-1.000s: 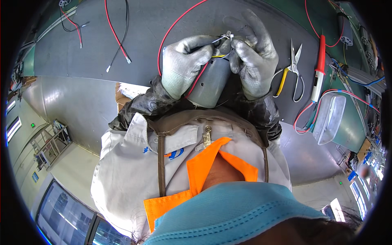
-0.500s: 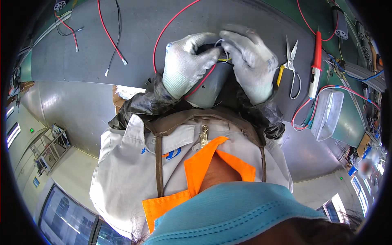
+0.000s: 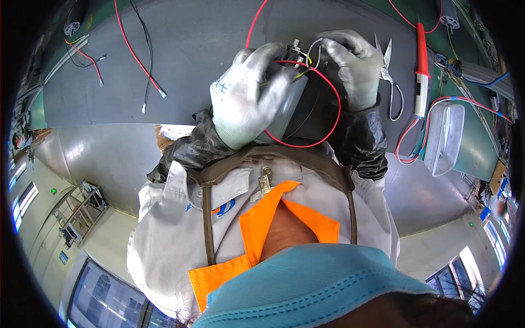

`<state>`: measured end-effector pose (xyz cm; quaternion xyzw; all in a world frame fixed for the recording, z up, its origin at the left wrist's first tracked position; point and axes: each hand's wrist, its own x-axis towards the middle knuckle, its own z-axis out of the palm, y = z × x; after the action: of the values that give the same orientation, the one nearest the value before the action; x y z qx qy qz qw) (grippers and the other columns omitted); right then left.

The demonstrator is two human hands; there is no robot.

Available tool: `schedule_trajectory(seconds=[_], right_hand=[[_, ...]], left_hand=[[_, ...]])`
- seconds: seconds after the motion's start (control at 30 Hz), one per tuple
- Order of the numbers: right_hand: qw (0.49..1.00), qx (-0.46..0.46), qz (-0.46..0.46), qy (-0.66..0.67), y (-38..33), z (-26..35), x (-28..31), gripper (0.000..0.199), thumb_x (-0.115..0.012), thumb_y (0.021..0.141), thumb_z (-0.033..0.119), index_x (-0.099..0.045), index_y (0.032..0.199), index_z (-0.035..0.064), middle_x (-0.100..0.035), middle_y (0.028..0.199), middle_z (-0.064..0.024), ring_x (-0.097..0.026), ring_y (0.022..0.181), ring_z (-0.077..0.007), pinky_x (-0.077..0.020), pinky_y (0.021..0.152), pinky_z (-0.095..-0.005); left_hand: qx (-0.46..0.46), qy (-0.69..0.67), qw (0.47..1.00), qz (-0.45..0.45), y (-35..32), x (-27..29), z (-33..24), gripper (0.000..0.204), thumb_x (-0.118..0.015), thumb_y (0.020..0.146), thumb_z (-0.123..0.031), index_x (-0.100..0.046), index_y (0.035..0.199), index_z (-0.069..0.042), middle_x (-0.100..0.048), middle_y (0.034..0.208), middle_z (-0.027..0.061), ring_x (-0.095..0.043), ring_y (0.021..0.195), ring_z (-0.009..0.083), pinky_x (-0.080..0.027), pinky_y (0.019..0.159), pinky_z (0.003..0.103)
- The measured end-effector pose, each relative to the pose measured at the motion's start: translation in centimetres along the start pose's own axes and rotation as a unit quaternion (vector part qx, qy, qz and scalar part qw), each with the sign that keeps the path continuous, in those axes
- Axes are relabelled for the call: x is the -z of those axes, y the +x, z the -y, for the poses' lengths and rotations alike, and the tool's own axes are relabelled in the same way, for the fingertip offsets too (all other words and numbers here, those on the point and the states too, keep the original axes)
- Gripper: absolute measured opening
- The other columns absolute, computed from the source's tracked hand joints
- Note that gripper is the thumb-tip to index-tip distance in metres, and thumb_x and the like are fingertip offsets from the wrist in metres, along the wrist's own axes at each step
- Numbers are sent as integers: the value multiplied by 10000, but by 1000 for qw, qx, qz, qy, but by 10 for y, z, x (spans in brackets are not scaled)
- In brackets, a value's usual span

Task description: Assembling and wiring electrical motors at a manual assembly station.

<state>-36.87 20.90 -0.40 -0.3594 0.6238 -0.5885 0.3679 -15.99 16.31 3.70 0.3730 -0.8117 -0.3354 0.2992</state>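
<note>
Grey cylinder (image 3: 291, 106) close before the chest, between the two hands, partly covered by the left one; metal fittings (image 3: 297, 46) clustered at its far end, with a yellow wire (image 3: 309, 62) and a pale strip (image 3: 316, 41) curving among them. Red wire (image 3: 339, 104) in a wide loop right of the cylinder, back to its near end; thin black wire (image 3: 311, 112) inside that loop.

Likely faults, by judgement: snagging of the red wire on the right sleeve (image 3: 361, 134), from so wide and loose a loop, with a tug on the fittings; trapping of the yellow wire under the pale strip, from crowding at the cylinder's far end; rolling of the cylinder, from any weak hold on its left flank.

Left hand (image 3: 245, 94): half open, fingers arched, thumb apart, over the cylinder's left flank; blurred, so grip or mere contact impossible to tell. Right hand (image 3: 358, 68): right of the cylinder's far end, fingers bent, tips close together at the pale strip; pinch or light touch not to be told.

Farther right of the cylinder: scissors (image 3: 386, 74), red-and-white tool (image 3: 421, 60), clear bin (image 3: 463, 136). Well left of it: red lead (image 3: 136, 53) and black lead (image 3: 150, 60) on dark bench (image 3: 188, 90).
</note>
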Motion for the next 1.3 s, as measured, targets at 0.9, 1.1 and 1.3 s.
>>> schedule_trajectory(seconds=[0.9, 1.1, 1.3], right_hand=[[983, -82, 160, -48, 23, 26, 4, 141, -626, 940, 57, -718, 1021, -13, -711, 877, -59, -686, 788, -124, -549, 677, -245], [988, -75, 127, -43, 44, 6, 6, 109, -640, 933, 41, -711, 987, -22, -709, 860, -67, -695, 778, -132, -553, 660, -242], [992, -92, 78, -36, 80, -27, 12, 91, -650, 928, 21, -706, 980, -29, -712, 888, -62, -695, 771, -131, -570, 632, -242]], left_hand=[[-70, 6, 993, 95, 0, 24, 25, 264, -627, 953, -129, -679, 1210, -155, -689, 971, 80, -669, 774, 229, -556, 698, 333], [175, -292, 940, 10, -23, 13, 38, 374, -559, 1010, -122, -566, 1379, -58, -686, 1044, 92, -641, 791, 113, -540, 723, 270], [-21, 53, 998, -8, -22, 4, 31, 436, -573, 885, -28, -584, 1317, -84, -668, 1027, 134, -658, 889, 279, -541, 753, 368]])
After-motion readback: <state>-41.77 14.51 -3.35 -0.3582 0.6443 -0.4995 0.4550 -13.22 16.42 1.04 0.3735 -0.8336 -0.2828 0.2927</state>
